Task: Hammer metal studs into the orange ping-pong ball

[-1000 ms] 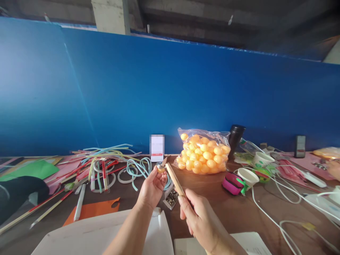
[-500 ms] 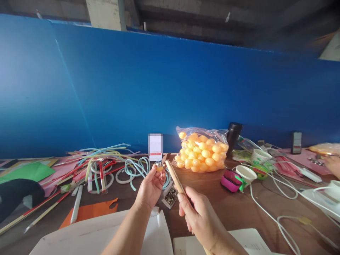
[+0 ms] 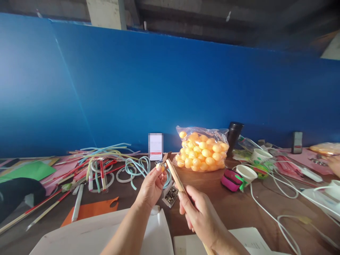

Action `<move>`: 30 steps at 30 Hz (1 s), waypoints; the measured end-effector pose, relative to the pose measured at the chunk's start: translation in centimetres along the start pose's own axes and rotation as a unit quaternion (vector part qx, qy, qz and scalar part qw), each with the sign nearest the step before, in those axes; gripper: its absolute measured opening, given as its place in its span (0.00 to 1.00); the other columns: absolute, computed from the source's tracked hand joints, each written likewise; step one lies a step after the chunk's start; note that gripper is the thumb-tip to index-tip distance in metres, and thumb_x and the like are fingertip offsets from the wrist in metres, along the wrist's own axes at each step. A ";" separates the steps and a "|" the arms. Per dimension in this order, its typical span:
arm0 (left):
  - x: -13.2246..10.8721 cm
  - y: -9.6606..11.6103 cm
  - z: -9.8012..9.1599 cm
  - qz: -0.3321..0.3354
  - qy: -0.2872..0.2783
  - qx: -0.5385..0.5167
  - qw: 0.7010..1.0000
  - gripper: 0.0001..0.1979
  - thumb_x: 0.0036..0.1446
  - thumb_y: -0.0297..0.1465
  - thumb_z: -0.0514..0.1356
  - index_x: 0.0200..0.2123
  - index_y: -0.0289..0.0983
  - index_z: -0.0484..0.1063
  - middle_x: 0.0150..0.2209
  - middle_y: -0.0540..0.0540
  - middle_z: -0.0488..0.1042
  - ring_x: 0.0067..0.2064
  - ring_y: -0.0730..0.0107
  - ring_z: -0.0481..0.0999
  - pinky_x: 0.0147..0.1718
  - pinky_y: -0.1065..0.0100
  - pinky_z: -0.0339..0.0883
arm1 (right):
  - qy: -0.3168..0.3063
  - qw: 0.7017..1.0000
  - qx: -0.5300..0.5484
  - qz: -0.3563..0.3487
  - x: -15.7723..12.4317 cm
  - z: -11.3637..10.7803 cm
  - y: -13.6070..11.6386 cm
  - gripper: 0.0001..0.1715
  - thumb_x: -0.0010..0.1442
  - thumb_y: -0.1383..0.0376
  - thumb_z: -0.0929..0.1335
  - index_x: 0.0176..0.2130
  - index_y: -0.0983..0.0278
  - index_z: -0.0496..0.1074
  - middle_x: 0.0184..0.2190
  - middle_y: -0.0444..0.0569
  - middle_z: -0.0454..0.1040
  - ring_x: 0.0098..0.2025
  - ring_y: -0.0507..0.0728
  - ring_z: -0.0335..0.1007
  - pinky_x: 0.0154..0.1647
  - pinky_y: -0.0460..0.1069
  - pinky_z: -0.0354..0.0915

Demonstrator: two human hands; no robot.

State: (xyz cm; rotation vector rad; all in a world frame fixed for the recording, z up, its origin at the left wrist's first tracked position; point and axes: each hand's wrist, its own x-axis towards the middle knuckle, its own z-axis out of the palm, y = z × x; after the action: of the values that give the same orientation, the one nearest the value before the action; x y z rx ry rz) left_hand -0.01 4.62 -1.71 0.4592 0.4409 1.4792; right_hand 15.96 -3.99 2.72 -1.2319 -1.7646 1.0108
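Observation:
My left hand (image 3: 151,187) pinches a small yellow-orange table tennis ball (image 3: 160,168) topped with shiny metal bits; their exact kind is too small to make out. My right hand (image 3: 195,209) is wrapped round a pale wooden handle (image 3: 175,175), slanting up and left. By the handle's far end is a flat brownish piece (image 3: 166,156), close to the ball; I cannot tell whether handle and ball touch. Between my hands, on the table, a small open box (image 3: 170,196) holds many small metal pieces.
A clear bag of yellow-orange balls (image 3: 203,152) stands behind my hands, with a black bottle (image 3: 235,136) beside it. Tubes and sticks (image 3: 101,163) clutter the left. Right are a purple pouch (image 3: 230,180), paper cup (image 3: 247,173), white cables (image 3: 265,212) and another person's hand (image 3: 335,164).
My left hand has turned the ball slightly, and the metal bits on it show differently. The wooden handle has shifted slightly to the right, still in my right hand.

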 end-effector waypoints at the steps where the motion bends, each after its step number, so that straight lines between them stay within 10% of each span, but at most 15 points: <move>1: 0.0 0.0 0.0 0.002 0.001 0.002 1.000 0.06 0.50 0.26 0.66 0.33 0.30 0.75 0.29 0.47 0.76 0.29 0.79 0.74 0.30 0.79 0.72 | 0.002 1.000 0.001 0.001 0.0 0.0 0.0 0.18 0.68 0.53 0.58 0.36 0.63 0.65 0.22 0.41 0.68 0.14 0.47 0.60 0.14 0.42 0.54; 30: 0.0 0.3 0.4 -0.001 0.011 0.002 1.000 0.05 0.56 0.27 0.61 0.35 0.30 0.74 0.36 0.41 0.78 0.33 0.73 0.77 0.35 0.74 0.74 | -0.005 1.000 0.005 0.002 -0.8 0.0 -0.2 0.18 0.68 0.53 0.58 0.34 0.62 0.65 0.24 0.42 0.69 0.15 0.47 0.59 0.15 0.42 0.54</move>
State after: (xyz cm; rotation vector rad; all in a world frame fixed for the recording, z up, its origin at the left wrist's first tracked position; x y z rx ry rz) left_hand -0.04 4.61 -1.26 0.4449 0.4616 1.4831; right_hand 16.14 -4.75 2.79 -1.2263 -1.7624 1.0288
